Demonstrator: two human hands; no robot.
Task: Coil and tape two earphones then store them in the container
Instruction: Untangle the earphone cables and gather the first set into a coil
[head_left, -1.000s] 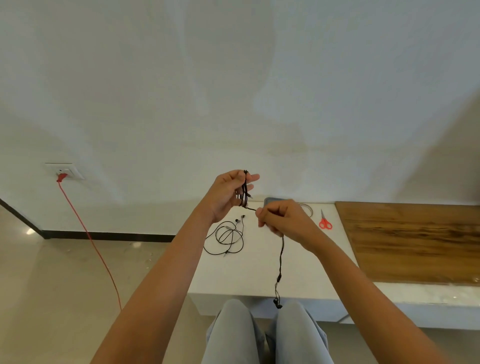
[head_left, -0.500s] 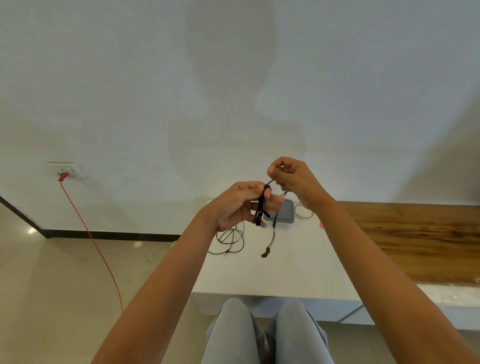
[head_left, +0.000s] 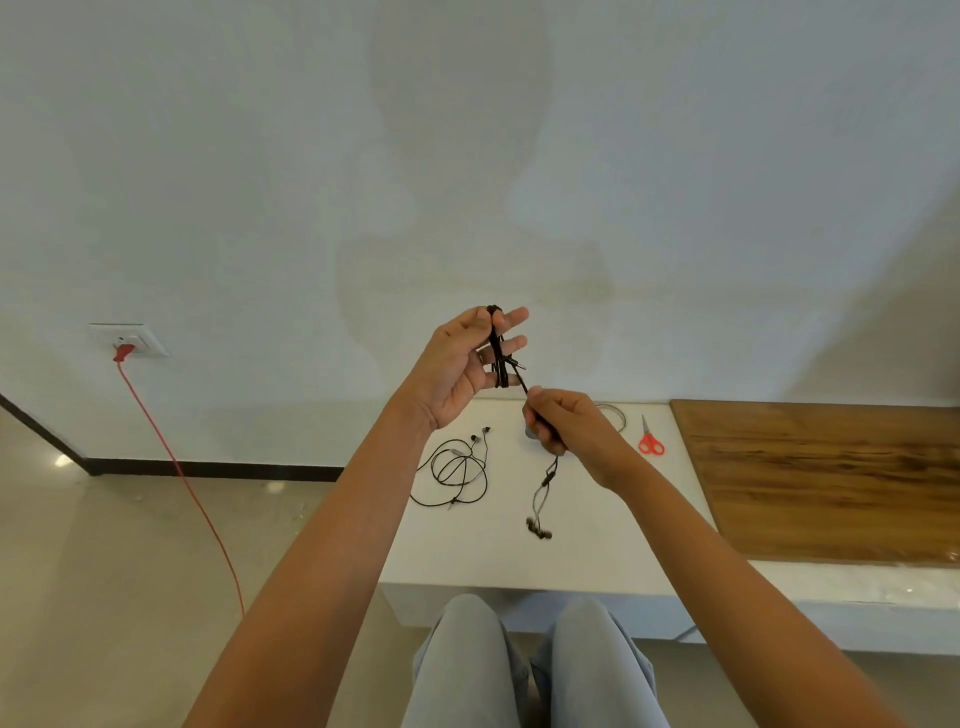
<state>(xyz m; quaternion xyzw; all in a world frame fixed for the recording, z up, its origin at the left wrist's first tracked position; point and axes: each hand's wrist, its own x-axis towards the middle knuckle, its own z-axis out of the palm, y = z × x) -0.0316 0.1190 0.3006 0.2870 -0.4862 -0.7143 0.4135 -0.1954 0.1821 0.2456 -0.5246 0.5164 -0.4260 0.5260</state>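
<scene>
- Red cable (head_left: 176, 467) ran from a wall socket (head_left: 127, 340) at the far left down across the floor.
- The left hand (head_left: 457, 374) was raised in front of the wall, above the back edge of the desk (head_left: 467, 551). Its upper fingers (head_left: 511, 317) were stretched out to the right.
- A black earphone (head_left: 497, 353) was wound in several turns across those fingers, which held it as a narrow coil. The plug stuck out of the coil to the right.
- Below that hand a second earphone (head_left: 457, 473) lay in loose loops on the white desk, touched by neither hand.
- From the coil the cord ran taut, down and to the right, into the right hand (head_left: 566, 426). That hand was closed in a fist round the cord, just beside the left and lower.
- Under the fist the rest of the cord hung free over the desk, ending in two blurred buds (head_left: 537, 527).
- A thin ring (head_left: 619, 418) lay on the desk, partly hidden behind the right wrist.
- Scissors (head_left: 651, 441) with red handles lay near the back edge of the desk, right of the ring.
- A wooden board (head_left: 831, 478) covered the right part of the desk.
</scene>
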